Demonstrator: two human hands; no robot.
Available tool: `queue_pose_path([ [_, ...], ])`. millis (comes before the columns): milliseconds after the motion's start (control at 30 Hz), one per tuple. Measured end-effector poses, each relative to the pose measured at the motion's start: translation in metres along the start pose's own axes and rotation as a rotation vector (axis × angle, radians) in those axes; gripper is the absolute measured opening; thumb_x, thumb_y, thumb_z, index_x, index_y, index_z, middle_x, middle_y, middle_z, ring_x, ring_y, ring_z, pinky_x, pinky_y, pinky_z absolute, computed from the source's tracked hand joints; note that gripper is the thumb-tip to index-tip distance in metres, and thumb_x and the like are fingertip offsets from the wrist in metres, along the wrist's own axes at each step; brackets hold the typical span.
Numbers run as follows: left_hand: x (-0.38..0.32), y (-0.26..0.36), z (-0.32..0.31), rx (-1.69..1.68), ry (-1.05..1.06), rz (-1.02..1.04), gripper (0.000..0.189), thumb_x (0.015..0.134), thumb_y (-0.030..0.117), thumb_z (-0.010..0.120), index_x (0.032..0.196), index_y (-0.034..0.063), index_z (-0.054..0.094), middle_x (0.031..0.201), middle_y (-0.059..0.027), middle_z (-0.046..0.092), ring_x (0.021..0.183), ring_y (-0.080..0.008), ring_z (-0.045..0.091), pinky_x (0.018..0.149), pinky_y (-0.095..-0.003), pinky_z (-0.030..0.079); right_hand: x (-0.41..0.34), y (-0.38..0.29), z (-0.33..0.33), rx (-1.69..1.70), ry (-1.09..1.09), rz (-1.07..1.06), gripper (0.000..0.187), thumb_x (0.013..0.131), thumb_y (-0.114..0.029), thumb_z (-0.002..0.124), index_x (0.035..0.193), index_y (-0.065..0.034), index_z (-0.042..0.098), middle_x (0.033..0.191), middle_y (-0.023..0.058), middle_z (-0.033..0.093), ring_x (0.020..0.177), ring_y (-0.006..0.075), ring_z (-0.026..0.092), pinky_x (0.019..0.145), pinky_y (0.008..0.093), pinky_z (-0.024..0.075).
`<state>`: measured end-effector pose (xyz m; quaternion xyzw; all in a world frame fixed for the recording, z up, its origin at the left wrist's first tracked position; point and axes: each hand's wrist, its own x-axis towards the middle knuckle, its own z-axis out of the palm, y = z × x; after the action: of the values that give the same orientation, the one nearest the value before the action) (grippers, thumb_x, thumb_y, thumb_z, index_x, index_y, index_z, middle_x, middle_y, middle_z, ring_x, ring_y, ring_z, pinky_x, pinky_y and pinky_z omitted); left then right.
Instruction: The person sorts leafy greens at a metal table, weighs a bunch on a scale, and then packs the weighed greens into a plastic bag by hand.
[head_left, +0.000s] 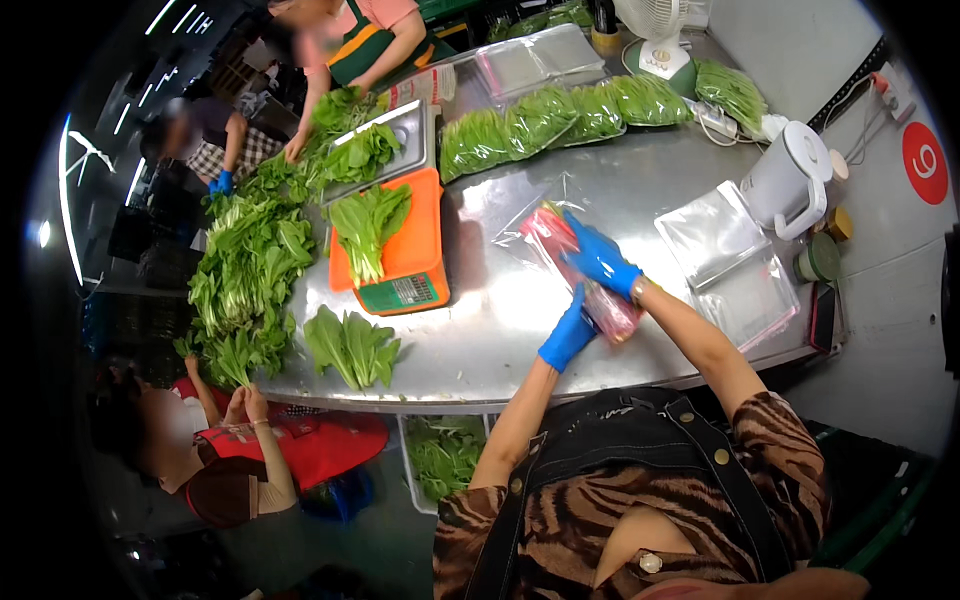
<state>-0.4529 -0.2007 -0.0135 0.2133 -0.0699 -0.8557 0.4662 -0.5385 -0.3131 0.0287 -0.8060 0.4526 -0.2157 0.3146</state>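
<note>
My left hand, in a blue glove, is at the near left side of a reddish-pink bundle. My right hand, also gloved in blue, lies across the top of the same bundle with its fingers stretched over it. Between them the two hands hold it at a slant over the steel table. Clear plastic film spreads out around its far end. What the bundle is made of cannot be told, and its middle is partly hidden by my hands.
Left stands an orange scale with leafy greens on it, near a large greens pile. Bagged greens line the back. Flat clear bags and a white kettle stand right. Several co-workers handle greens at left.
</note>
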Motion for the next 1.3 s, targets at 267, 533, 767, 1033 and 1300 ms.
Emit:
queue_pose_path([
  [267,-0.015,-0.003,-0.032,0.172,0.262,0.253,0.060,0.085,0.047,0.034,0.125,0.0014,0.029,0.120,-0.0113,0.042,0.107,-0.0218,0.045,0.093,-0.0329,0.035,-0.014,-0.025,0.007,-0.087,-0.088,0.001,0.086,0.066,-0.044,0.060,0.132,-0.0096,0.016,0.122,0.0261,0.033,0.107,0.0401,0.040,0.087,0.0419,0.0357],
  [533,-0.018,0.007,-0.028,0.970,0.810,0.278,0.051,0.087,0.043,0.035,0.090,-0.0018,0.058,0.070,-0.0103,0.057,0.062,-0.0167,0.050,0.061,-0.0282,0.041,0.004,-0.033,0.010,0.084,0.011,0.048,0.066,0.073,-0.026,0.056,0.129,-0.0120,0.024,0.124,0.0246,0.032,0.107,0.0399,0.039,0.089,0.0399,0.0344],
  [767,-0.043,0.006,-0.034,1.386,0.684,0.532,0.047,0.086,0.038,0.041,0.074,-0.0032,0.059,0.062,-0.0070,0.058,0.057,-0.0113,0.050,0.056,-0.0269,0.042,0.005,-0.037,0.022,-0.121,0.214,-0.110,0.056,0.074,-0.022,0.055,0.124,-0.0101,0.033,0.122,0.0228,0.034,0.096,0.0393,0.048,0.081,0.0411,0.0404],
  [1033,-0.046,0.007,0.003,1.011,0.621,0.240,0.056,0.089,0.039,0.027,0.064,0.0001,0.058,0.058,-0.0122,0.058,0.053,-0.0208,0.056,0.057,-0.0302,0.044,0.008,-0.034,0.040,-0.408,0.176,-0.078,0.050,0.075,-0.017,0.052,0.122,-0.0117,0.036,0.121,0.0197,0.037,0.090,0.0372,0.050,0.075,0.0433,0.0422],
  [1300,-0.070,0.041,0.070,1.824,1.026,0.383,0.042,0.073,0.044,0.056,0.081,0.0029,0.056,0.067,-0.0124,0.054,0.062,-0.0282,0.053,0.057,-0.0369,0.043,0.018,-0.043,0.037,-0.412,-0.013,-0.150,0.053,0.076,-0.025,0.049,0.124,-0.0113,0.032,0.123,0.0169,0.036,0.092,0.0377,0.049,0.073,0.0460,0.0416],
])
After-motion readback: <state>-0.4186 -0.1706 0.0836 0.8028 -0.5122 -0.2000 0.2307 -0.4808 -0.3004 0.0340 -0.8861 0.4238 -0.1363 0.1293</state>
